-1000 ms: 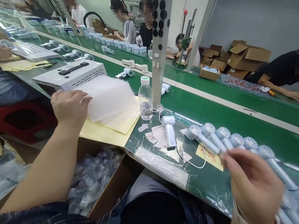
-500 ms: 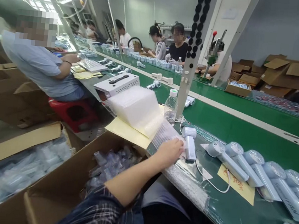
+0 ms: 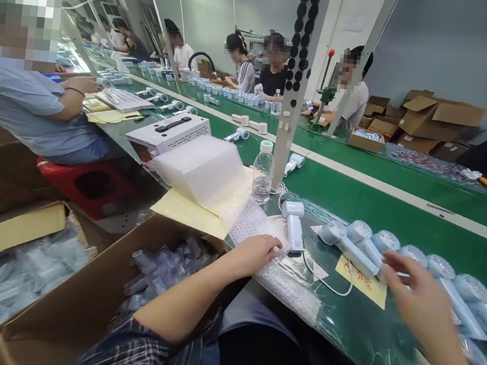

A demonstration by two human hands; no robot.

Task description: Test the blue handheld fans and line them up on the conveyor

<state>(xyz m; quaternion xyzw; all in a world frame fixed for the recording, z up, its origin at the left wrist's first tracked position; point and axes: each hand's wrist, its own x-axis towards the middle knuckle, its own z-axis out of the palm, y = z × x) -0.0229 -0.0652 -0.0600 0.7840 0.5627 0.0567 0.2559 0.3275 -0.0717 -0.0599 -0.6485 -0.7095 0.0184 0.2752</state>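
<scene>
My left hand (image 3: 260, 253) rests at the bench edge on a clear bubble-wrap bag (image 3: 250, 221), its fingers bent over the plastic; whether they pinch it is hard to tell. Just right of those fingertips lies a light-blue handheld fan (image 3: 294, 228), beside a white cable (image 3: 340, 292). Over on the right, my right hand (image 3: 417, 288) is at a row of similar blue fans (image 3: 387, 241), thumb and fingers apart around one of them. Motion blurs this hand, and its grip on the fan is unclear. A yellow paper (image 3: 371, 289) with red writing lies under the row.
A stack of bubble bags (image 3: 201, 169), a white metal box (image 3: 170, 131) and a water bottle (image 3: 263, 173) stand behind my left hand. An open carton (image 3: 85, 282) of wrapped fans is below left. A metal post (image 3: 294, 95) rises behind. A person in light blue sits at left.
My right hand has come into view at the fan row. My left hand stays at the bubble bag, its fingers slightly shifted. The view has turned right.
</scene>
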